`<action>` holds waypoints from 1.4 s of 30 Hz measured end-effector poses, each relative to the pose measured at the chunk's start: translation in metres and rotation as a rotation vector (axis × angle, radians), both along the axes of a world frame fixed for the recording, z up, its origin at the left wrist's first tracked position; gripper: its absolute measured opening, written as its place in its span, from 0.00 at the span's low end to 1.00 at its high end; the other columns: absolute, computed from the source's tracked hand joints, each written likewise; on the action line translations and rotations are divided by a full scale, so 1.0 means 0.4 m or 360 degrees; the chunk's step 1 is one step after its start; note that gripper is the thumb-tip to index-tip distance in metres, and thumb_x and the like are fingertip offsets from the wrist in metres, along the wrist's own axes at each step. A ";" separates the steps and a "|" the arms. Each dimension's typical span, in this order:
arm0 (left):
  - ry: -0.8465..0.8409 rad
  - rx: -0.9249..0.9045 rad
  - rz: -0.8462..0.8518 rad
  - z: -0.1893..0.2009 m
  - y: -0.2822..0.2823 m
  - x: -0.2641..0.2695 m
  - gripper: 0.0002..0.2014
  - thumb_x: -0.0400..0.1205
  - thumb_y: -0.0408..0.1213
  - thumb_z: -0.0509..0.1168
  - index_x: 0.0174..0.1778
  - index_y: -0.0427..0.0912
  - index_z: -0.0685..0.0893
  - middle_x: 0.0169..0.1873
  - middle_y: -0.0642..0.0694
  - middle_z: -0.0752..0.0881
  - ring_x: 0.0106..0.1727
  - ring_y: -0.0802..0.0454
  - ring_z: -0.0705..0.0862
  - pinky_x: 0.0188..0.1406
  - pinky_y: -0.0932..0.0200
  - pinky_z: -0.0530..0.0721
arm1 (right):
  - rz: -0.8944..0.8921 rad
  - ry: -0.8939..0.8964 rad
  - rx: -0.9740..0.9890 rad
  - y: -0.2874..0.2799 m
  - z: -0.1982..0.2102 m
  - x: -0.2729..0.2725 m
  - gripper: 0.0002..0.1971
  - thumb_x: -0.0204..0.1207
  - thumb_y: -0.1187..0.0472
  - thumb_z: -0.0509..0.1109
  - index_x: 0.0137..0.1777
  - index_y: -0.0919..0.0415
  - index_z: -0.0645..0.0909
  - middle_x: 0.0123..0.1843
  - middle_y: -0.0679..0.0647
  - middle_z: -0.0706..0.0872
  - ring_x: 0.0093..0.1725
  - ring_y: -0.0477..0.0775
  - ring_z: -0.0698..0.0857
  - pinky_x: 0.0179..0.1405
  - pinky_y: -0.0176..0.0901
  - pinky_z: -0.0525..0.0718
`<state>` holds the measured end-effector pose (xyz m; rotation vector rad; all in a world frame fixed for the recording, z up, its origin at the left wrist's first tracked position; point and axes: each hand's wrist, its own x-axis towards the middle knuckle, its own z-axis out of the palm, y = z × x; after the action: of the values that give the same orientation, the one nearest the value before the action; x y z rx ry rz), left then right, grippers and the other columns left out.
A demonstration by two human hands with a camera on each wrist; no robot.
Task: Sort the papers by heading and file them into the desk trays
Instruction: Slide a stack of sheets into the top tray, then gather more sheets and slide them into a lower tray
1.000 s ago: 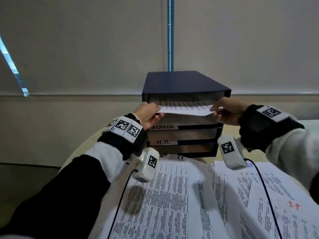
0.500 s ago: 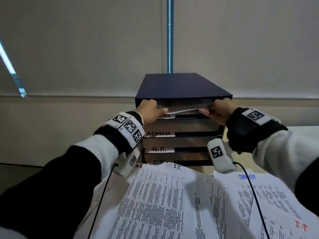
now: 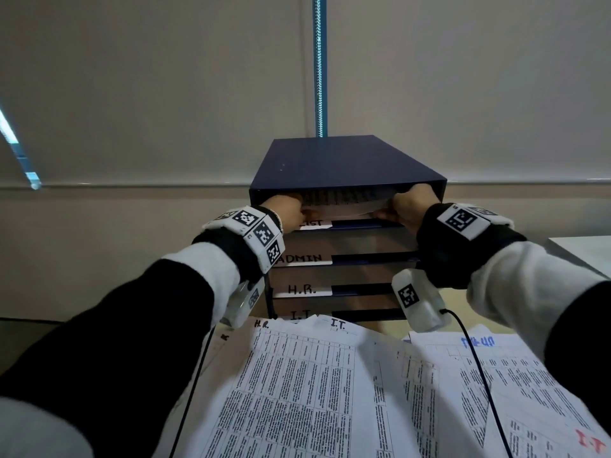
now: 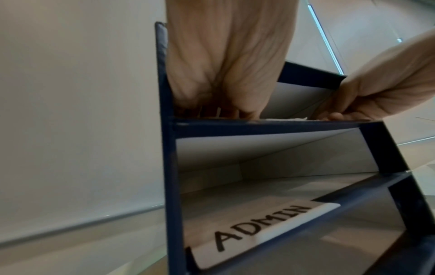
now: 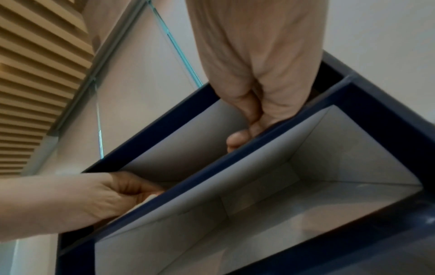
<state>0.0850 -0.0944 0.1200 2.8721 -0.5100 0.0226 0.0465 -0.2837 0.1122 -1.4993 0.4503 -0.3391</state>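
— So why are you holding the paper (image 3: 344,201) with both hands?
— You are pinching one side with your left hand (image 3: 287,211) and one with your right hand (image 3: 410,208), so it is sliding flat into the top tray (image 3: 347,161) without bending.

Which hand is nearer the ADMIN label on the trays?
Left. The left hand grips the sheet almost directly above the ADMIN label; the right hand grips its opposite edge, further away.
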 end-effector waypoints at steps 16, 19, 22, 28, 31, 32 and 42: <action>-0.0095 -0.0163 -0.0191 -0.059 0.034 -0.051 0.23 0.87 0.50 0.50 0.58 0.32 0.78 0.60 0.32 0.80 0.63 0.36 0.78 0.61 0.50 0.76 | 0.0170 0.0220 -0.1368 0.007 -0.005 -0.073 0.29 0.64 0.54 0.80 0.62 0.69 0.79 0.60 0.61 0.83 0.63 0.59 0.80 0.57 0.41 0.75; -0.0177 -0.0121 -0.0301 -0.065 0.056 -0.093 0.21 0.86 0.47 0.52 0.67 0.37 0.75 0.65 0.35 0.78 0.67 0.38 0.76 0.65 0.51 0.73 | 0.0291 0.0262 -0.1603 0.031 -0.004 -0.126 0.31 0.66 0.51 0.78 0.67 0.66 0.78 0.67 0.62 0.79 0.69 0.61 0.76 0.67 0.42 0.72; -0.0230 -0.0271 -0.0371 -0.069 0.085 -0.144 0.22 0.86 0.43 0.55 0.75 0.37 0.70 0.73 0.39 0.74 0.74 0.42 0.71 0.70 0.57 0.67 | 0.0389 0.0250 -0.1789 0.056 -0.024 -0.183 0.31 0.69 0.53 0.76 0.71 0.62 0.75 0.71 0.63 0.70 0.71 0.62 0.72 0.71 0.39 0.66; -0.0310 -0.1139 -0.0103 -0.125 0.155 -0.236 0.12 0.84 0.32 0.58 0.62 0.36 0.81 0.58 0.44 0.83 0.58 0.53 0.80 0.59 0.64 0.74 | 0.0825 0.0378 -0.1838 0.127 -0.098 -0.292 0.22 0.73 0.53 0.73 0.65 0.60 0.80 0.63 0.54 0.83 0.57 0.51 0.80 0.57 0.37 0.74; 0.0026 -0.1027 0.0183 -0.193 0.194 -0.225 0.11 0.84 0.33 0.57 0.55 0.37 0.83 0.48 0.46 0.82 0.51 0.50 0.79 0.54 0.62 0.74 | 0.1232 0.0628 -0.1905 0.170 -0.162 -0.335 0.23 0.75 0.49 0.70 0.68 0.55 0.77 0.70 0.51 0.79 0.66 0.52 0.78 0.68 0.46 0.73; 0.0183 -0.0909 0.0273 -0.218 0.207 -0.214 0.11 0.84 0.33 0.56 0.52 0.36 0.83 0.47 0.42 0.82 0.50 0.47 0.79 0.53 0.59 0.76 | 0.1350 0.0707 -0.1925 0.183 -0.180 -0.351 0.24 0.75 0.48 0.69 0.70 0.52 0.76 0.71 0.50 0.77 0.68 0.51 0.76 0.70 0.47 0.71; 0.0483 -0.0745 0.0530 -0.328 0.248 -0.187 0.21 0.81 0.32 0.64 0.70 0.33 0.73 0.70 0.35 0.75 0.68 0.39 0.75 0.63 0.55 0.74 | 0.1486 0.0759 -0.2036 0.256 -0.286 -0.407 0.25 0.72 0.51 0.73 0.69 0.50 0.75 0.69 0.53 0.73 0.68 0.55 0.74 0.70 0.49 0.73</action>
<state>0.0104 0.0048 -0.0114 2.4049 0.0358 -0.2072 -0.1164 -0.1815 -0.0021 -2.8442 -0.2394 0.6292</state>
